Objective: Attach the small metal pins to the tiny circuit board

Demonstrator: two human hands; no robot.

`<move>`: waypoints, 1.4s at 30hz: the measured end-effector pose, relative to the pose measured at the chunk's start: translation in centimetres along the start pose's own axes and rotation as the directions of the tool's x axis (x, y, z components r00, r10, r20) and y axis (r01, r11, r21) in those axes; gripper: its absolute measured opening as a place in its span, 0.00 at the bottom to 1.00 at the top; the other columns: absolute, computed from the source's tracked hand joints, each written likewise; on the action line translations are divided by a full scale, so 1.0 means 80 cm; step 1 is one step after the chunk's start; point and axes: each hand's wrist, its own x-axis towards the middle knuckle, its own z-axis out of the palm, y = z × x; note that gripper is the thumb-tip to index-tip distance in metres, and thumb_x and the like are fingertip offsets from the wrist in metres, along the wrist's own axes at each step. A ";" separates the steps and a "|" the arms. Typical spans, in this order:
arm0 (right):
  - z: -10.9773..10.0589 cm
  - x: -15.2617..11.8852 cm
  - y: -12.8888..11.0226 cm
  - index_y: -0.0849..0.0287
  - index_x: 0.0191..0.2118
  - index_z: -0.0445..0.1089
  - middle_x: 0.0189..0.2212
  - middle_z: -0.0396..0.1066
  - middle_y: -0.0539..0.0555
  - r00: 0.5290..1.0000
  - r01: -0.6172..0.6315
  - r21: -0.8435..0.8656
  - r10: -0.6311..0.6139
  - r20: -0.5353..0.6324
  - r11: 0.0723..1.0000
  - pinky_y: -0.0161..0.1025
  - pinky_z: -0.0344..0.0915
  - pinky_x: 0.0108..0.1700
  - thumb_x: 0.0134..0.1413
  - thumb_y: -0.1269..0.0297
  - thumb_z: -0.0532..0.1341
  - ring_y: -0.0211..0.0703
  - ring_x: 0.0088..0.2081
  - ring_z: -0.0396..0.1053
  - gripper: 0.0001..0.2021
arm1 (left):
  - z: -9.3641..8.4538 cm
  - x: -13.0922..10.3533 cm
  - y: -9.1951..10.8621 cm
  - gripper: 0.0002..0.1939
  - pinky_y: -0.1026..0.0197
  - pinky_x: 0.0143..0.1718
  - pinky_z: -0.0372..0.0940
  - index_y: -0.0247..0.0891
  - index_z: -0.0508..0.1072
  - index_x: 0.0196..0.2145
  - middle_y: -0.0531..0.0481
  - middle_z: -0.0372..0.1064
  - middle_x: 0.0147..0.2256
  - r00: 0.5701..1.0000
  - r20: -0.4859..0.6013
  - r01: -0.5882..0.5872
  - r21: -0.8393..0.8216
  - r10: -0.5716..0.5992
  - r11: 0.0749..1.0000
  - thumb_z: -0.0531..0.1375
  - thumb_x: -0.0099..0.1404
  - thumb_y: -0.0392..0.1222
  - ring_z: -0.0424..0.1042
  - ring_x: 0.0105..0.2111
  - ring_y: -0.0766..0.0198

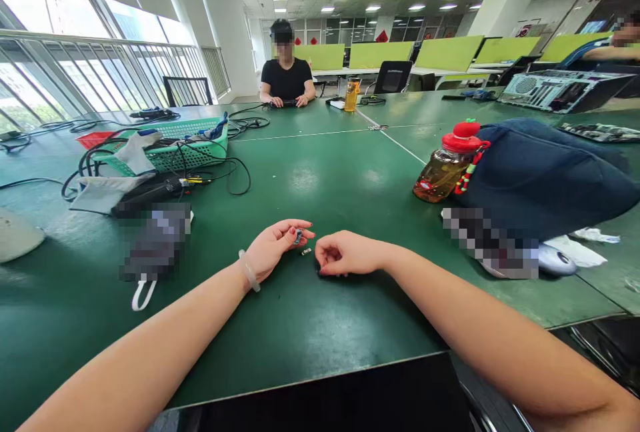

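My left hand (273, 245), with a pale bangle at its wrist, is closed in a loose pinch on a small blue part (299, 237). Just below those fingertips, a tiny silvery piece (307, 252) lies on the green table (280, 332) between my hands. My right hand (353, 252) rests at the tabletop with thumb and fingers pressed together. A small dark piece (319, 273) shows at its fingertips; its kind is too small to make out.
A green basket (195, 145) with cables and gloves stands at left, near a pixelated dark object (157, 242). To the right are a red-lidded bottle (440, 169), a dark blue bag (540, 172) and a computer mouse (555, 261). A person (286, 75) sits opposite.
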 end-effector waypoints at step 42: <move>-0.006 0.040 0.027 0.61 0.38 0.71 0.27 0.74 0.51 0.801 0.271 0.521 0.111 -0.588 0.809 0.38 0.69 0.39 0.35 0.76 0.64 0.36 0.29 0.71 0.17 | -0.002 0.022 -0.003 0.18 0.62 0.36 0.69 0.38 0.70 0.45 0.52 0.71 0.28 0.981 -0.068 -0.091 0.664 0.180 0.743 0.60 0.55 0.36 0.74 0.27 0.66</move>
